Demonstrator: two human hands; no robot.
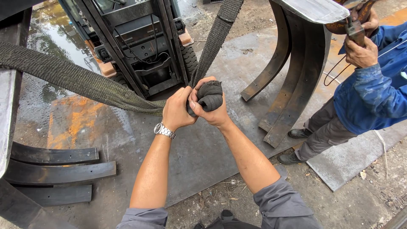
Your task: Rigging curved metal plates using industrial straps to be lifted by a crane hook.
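Light: flat overcast daylight on my arms, shadows faint | Glare: sky sheen off wet ground point(51, 38) at top left | Focus: sharp centre | Edges: wide-angle bend, slight softness in corners

A thick, dark grey woven strap point(76, 80) is bunched up near the middle of the picture. One long part runs off to the left edge. Another part goes straight up to the top. Its end is folded into a fat loop. It looks rough, worn and dirty, and it is pulled tight.
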